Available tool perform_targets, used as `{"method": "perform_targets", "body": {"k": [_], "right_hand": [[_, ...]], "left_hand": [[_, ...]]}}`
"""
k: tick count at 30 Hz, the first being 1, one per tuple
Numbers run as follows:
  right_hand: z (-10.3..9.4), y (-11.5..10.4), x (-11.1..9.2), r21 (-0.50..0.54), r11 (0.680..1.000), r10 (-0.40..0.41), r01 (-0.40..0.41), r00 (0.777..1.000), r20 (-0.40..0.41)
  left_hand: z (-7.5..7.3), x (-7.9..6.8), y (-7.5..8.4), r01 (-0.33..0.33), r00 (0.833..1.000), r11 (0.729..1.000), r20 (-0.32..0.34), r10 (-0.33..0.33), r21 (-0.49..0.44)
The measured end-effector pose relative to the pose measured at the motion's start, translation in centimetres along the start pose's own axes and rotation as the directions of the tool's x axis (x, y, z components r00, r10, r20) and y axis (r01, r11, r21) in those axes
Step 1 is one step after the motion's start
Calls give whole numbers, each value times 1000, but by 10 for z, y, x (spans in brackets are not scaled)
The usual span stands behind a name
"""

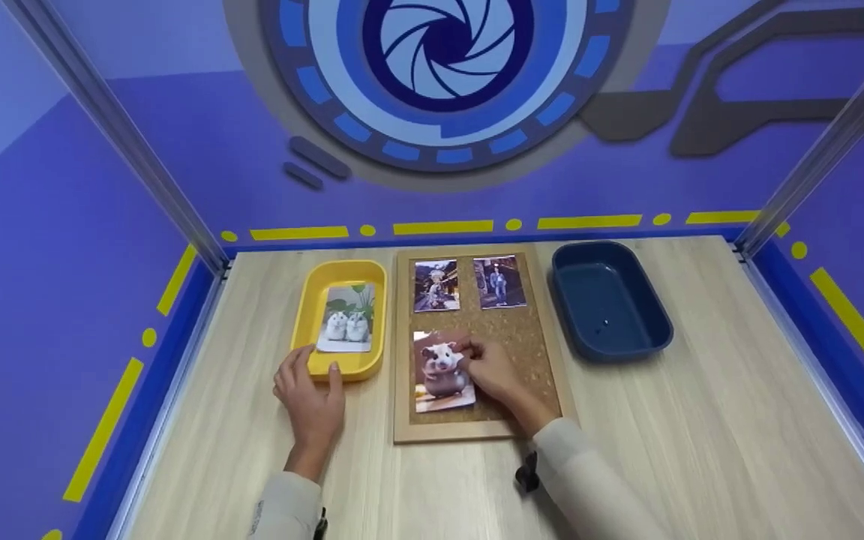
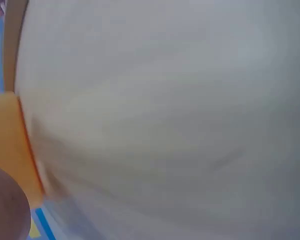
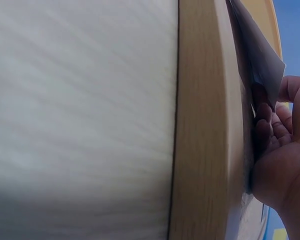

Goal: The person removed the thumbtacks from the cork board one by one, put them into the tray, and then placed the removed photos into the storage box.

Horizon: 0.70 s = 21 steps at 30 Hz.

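My right hand pinches the right edge of a photo card of a brown-and-white hamster. The card lies over the lower left of a wood-framed cork board; in the right wrist view the photo card tilts up from the board, between thumb and fingers. At the near end of a yellow tray, my left hand rests with spread fingers at the rim and corner. Inside that tray lies another photo card, showing two white hamsters and green leaves.
Two smaller photos sit along the top of the cork board: a left photo and a right photo of a standing figure. A dark blue tray stands to the board's right. Blue panels wall in the wooden table.
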State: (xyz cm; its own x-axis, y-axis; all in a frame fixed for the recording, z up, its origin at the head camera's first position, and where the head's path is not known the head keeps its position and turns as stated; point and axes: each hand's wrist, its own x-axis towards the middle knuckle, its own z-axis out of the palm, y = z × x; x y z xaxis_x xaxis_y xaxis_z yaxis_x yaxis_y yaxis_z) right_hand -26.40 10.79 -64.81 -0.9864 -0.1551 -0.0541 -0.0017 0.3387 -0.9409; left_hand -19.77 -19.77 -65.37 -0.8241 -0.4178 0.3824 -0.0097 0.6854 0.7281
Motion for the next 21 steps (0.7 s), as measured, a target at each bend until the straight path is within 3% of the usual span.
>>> {"method": "perform_targets", "body": {"k": [7,9,12,16,21], "right_hand": [[4,1,0,-7,1000,-27,27,1000,11],[4,1,0,-16,1000,-24,24,1000,5],[3,0,-1,-17,1000,-13,13,1000,-1],[1,-1,-1,11,1000,-6,6,1000,4],[0,-2,0,39,999,-4,4,1000,11]], "left_hand": [[0,9,-14,168,986,981,35,-165,-99],[1,12,-16,218,976,962,55,-211,-164],[3,16,-18,290,957,911,102,-272,-294],[3,20,-19,350,936,858,170,-308,-375],[-1,22,-18,387,914,861,262,-310,-331]]}}
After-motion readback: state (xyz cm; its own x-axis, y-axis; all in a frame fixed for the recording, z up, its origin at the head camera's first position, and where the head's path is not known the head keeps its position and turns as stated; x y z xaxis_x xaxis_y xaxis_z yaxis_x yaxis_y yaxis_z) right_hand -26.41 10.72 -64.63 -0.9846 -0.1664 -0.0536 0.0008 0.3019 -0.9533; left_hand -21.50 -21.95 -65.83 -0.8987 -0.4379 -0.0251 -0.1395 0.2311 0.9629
